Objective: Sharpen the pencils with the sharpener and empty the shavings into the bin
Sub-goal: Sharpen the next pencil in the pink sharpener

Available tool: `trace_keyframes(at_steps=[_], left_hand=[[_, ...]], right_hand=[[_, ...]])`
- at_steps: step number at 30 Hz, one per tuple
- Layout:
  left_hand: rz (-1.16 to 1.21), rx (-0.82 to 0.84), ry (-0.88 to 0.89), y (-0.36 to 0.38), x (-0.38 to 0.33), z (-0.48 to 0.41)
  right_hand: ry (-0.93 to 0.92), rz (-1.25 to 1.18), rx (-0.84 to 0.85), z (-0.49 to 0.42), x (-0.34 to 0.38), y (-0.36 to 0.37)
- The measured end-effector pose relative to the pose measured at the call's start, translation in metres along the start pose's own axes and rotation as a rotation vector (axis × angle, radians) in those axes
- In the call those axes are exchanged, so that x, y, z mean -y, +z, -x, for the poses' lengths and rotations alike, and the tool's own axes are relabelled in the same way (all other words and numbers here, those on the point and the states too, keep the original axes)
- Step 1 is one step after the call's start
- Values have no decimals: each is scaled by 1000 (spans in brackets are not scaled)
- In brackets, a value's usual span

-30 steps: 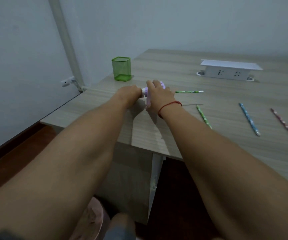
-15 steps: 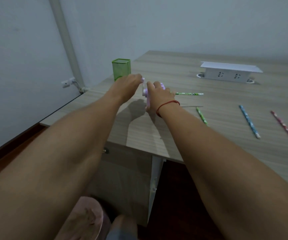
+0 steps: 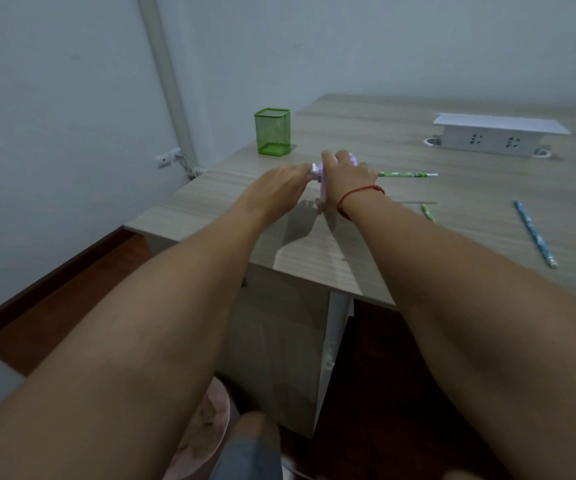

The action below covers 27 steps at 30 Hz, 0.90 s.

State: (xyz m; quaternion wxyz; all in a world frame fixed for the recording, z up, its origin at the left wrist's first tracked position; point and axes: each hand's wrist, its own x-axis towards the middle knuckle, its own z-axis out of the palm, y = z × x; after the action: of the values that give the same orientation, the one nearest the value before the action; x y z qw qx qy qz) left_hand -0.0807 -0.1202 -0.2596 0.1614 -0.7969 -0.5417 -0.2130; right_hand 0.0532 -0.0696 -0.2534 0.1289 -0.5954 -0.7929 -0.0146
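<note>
Both hands on crank sharpener (image 3: 324, 174), near the desk's (image 3: 366, 251) left edge.
My right hand (image 3: 345, 178) clamps its body steady; my left hand (image 3: 286, 183) pinches the crank, turning the blade against the inserted green pencil (image 3: 407, 174).

matt wood-grain desk (image 3: 400, 237), green mesh holder (image 3: 272, 136)

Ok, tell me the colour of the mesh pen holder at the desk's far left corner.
Bright green: the pen holder, seen in the head view.
</note>
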Motion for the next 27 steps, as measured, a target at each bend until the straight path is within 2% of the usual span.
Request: trace_keyframes(at_steps=[12,19,24,27], left_hand=[[49,83,-62,15,-5,15],[82,298,-177,26,3,-5],[-95,422,-139,17,9,-28],[-149,409,-129,15,10,-41]], right_hand=[[-10,-8,-14,-1,1,1],[-70,0,-54,-4,-3,7],[-103,-4,-47,-6,-6,11],[-78,29,-57,-4,-5,10]])
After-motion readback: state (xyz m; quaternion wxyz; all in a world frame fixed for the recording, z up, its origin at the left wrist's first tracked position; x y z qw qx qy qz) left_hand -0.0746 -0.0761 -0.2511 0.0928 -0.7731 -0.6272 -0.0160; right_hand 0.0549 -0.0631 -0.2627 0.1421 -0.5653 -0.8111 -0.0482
